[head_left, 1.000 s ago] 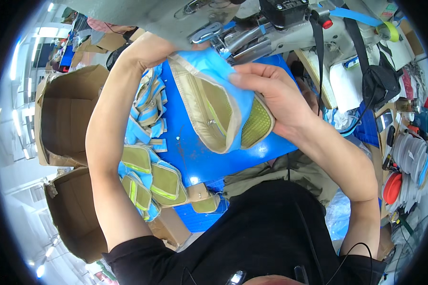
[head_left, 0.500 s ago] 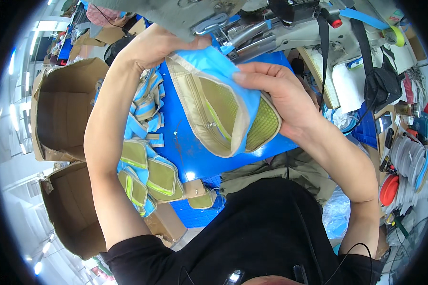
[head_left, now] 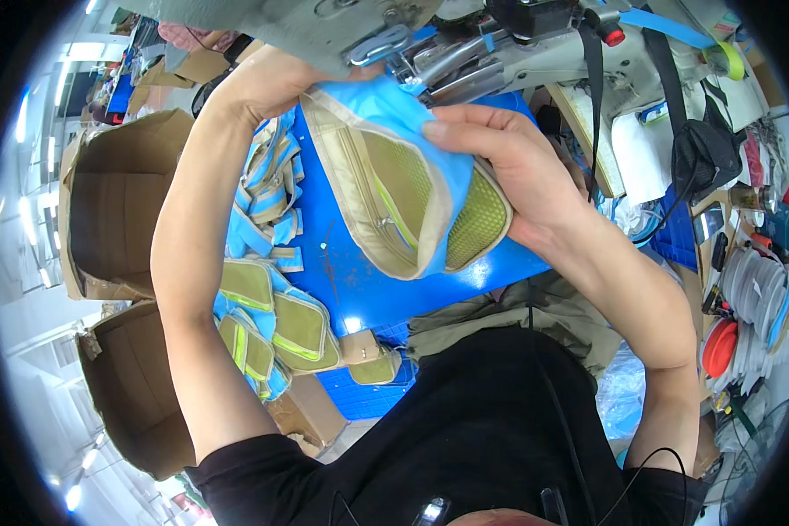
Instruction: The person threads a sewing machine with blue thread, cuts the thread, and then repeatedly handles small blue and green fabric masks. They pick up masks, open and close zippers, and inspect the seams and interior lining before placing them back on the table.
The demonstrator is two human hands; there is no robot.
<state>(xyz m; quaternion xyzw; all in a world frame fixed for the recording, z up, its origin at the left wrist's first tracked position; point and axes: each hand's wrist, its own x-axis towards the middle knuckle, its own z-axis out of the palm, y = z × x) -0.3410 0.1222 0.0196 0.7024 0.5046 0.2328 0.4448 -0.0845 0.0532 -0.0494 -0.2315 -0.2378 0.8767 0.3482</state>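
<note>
A half-made fabric pouch (head_left: 345,175), light blue and beige with olive mesh panels and a zipper, hangs open-mouthed above the blue table (head_left: 324,254). Its upper end lies at the sewing machine (head_left: 473,74), beside the metal presser and guide parts. My left hand (head_left: 280,77) grips the pouch's upper left edge; the machine head hides part of its fingers. On the other side my right hand (head_left: 508,158) pinches the blue rim between thumb and fingers, with the palm side against the mesh end.
Finished-looking pouches (head_left: 298,329) are heaped at the left of the table, below a pile of blue-and-beige strips (head_left: 267,188). Two open cardboard boxes (head_left: 118,210) stand farther left. Black straps (head_left: 593,105) and a black bag (head_left: 706,158) hang at the right.
The pouch has shifted slightly up and left toward the machine. Both hands have moved with it, still gripping its edges.
</note>
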